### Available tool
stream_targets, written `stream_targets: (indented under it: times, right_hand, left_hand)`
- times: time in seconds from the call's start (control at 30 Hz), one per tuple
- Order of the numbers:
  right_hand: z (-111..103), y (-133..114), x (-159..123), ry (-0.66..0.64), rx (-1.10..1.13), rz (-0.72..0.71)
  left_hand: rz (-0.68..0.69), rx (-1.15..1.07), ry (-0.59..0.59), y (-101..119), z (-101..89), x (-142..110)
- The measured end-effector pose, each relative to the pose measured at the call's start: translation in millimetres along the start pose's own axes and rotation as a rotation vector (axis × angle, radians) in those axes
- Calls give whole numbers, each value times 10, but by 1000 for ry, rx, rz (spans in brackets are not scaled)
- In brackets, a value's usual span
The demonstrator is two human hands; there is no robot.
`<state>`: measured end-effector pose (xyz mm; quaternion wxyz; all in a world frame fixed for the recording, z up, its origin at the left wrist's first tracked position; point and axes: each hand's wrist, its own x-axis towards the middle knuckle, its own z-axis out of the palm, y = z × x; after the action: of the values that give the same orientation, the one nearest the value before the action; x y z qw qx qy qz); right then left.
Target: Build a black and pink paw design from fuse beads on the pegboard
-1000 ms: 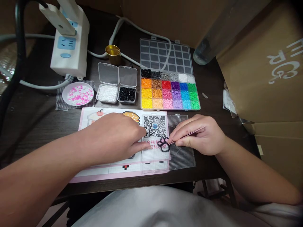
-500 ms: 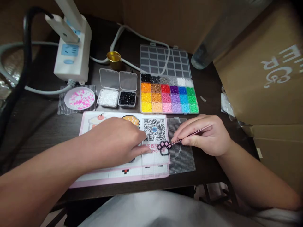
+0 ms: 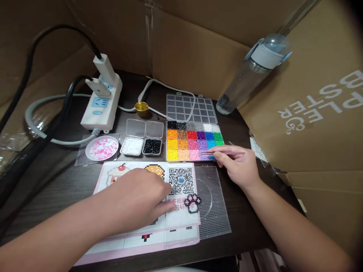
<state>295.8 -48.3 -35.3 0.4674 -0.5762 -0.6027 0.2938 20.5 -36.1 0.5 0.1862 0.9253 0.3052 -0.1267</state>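
**Bead-craft nook walled in by cardboard**

You are at a dark surface [image 3: 241, 230] laid out for craft work, with brown cardboard [image 3: 193, 49] standing behind it and along the right side, where large white letters are printed. The divided box of coloured beads [image 3: 192, 135], the printed pattern sheet [image 3: 130, 243] and the clear pegboard [image 3: 217, 202] show you a hobby spot. Everyday items share it: a power strip [image 3: 98, 115] with plugs in it and a water bottle [image 3: 241, 85]. Whether this is a home or a workshop, you cannot tell.
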Motion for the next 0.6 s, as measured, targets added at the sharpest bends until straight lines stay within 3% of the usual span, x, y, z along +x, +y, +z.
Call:
stream_targets:
  times: [0.6]
  right_hand:
    - [25,-28,11,-20,-104,11]
  left_hand:
    - [-34,-30,-43,-6,21,21]
